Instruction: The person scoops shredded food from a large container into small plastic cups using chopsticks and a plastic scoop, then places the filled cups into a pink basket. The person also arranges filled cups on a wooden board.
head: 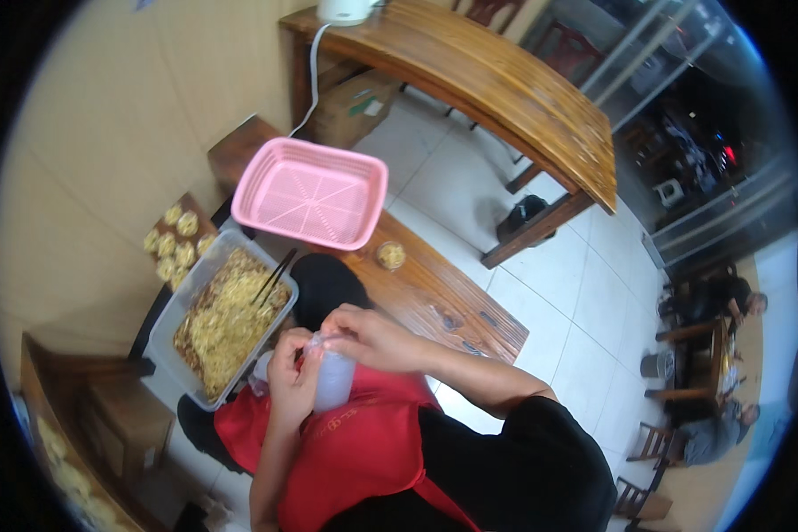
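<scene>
My left hand (pixel 292 379) and my right hand (pixel 366 336) meet over my lap. Between their fingers they pinch the top of a translucent plastic bag or sleeve (pixel 333 382), whose cloudy body hangs over a red apron (pixel 352 459). What is inside it cannot be told. Left of my hands stands a clear plastic tub (pixel 166 332) of shredded yellow and brown food (pixel 233 326), with dark chopsticks (pixel 276 278) resting in it. Beyond the tub, several small round portions of food (pixel 185 253) sit on a wooden surface.
An empty pink plastic basket (pixel 309 196) sits on the wooden bench (pixel 452 306), near one small cup of food (pixel 391 255). Behind are a wooden table (pixel 492 73) with a white kettle (pixel 344 10), a cardboard box (pixel 352 110) and a black bin (pixel 525 216). Two people sit far right.
</scene>
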A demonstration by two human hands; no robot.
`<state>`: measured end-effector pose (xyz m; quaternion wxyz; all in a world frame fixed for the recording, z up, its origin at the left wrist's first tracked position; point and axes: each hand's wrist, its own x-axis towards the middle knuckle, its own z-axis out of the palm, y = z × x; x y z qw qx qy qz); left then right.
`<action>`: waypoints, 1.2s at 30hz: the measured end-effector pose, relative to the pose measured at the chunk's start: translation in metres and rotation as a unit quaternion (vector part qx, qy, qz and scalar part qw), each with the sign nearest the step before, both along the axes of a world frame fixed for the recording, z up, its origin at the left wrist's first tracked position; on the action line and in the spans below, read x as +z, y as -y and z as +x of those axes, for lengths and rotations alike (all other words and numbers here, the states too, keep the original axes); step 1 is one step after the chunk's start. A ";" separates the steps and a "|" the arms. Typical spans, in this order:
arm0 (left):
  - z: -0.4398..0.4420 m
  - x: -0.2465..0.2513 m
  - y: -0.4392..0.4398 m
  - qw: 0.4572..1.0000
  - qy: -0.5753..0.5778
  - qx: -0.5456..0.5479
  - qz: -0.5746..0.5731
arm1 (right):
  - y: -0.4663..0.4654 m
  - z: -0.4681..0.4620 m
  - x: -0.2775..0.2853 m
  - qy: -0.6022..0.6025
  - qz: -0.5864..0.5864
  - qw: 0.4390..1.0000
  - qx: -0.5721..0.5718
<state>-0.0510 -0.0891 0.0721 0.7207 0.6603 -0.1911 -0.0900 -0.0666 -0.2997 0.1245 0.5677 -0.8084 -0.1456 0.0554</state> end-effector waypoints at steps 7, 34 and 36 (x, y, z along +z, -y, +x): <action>-0.010 -0.007 0.023 0.997 0.035 0.062 0.012 | 0.018 0.007 -0.005 -0.060 -0.057 0.993 0.089; -0.009 0.023 0.024 0.984 0.153 0.028 0.089 | -0.003 -0.013 0.023 0.053 -0.152 0.984 -0.072; -0.018 0.024 0.024 0.996 0.057 0.060 0.041 | -0.011 -0.016 0.023 0.084 -0.177 0.978 -0.069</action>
